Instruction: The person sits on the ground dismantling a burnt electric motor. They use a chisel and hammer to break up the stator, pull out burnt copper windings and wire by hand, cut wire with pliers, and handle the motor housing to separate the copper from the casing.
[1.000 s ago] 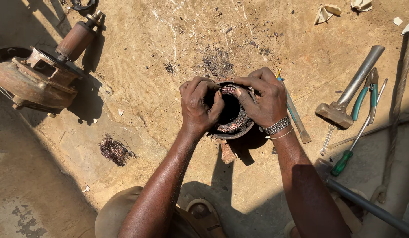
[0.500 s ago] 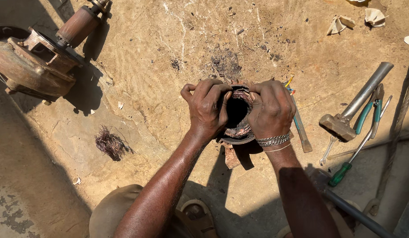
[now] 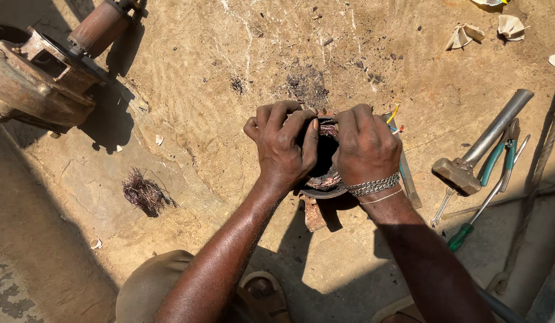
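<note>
Motor stator [image 3: 325, 179]: a dark round ring with copper windings, standing on the sandy ground between both hands.
Left hand [image 3: 283, 146]: fingers curled over the left rim, gripping it.
Right hand [image 3: 366, 146]: closed on the right rim; it seems to pinch the copper wires at the top, but the fingertips are hidden.
Hammer [image 3: 483, 143]: well apart, to the right of the right hand, beside green-handled pliers [image 3: 498, 158].
Wire clump [image 3: 144, 192]: to the left of the left arm.

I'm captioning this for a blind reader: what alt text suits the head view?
Both hands, left hand and right hand, grip a round dark metal motor housing with copper windings on sandy ground. A steel hammer and teal-handled pliers lie to the right, a rusty pump body upper left.
</note>
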A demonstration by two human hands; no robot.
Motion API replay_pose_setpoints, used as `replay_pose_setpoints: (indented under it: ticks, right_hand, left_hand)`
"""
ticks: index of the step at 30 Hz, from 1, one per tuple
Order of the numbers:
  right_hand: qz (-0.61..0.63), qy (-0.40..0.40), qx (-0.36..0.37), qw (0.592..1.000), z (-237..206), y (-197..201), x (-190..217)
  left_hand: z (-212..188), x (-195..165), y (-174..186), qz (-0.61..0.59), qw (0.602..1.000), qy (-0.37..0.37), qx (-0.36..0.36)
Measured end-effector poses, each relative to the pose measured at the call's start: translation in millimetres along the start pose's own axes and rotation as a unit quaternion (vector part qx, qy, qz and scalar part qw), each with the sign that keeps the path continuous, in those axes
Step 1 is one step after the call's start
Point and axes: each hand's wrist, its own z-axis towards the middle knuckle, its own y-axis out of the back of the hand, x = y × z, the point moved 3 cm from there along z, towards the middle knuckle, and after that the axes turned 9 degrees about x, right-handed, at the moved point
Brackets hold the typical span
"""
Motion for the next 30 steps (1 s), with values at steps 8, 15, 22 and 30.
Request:
replay_pose_setpoints:
  ticks: [8,15,22,30]
  right_hand:
    - [0.099,-0.052,0.005,0.994,5,4,-9]
    - [0.126,-0.073,0.048,0.988,12,3,-17]
    - [0.137,0.006,0.086,0.987,17,19,-16]
    - [-0.003,0.041,0.019,0.999,0,11,8]
  left_hand:
    - [7,26,-12,-0.153,0.971,0.165,0.082]
    - [7,30,-8,-0.177,0.967,0.165,0.082]
    - [5,21,-1,-0.139,0.983,0.1,0.072]
    - [2,9,6,-0.085,0.995,0.007,0.043]
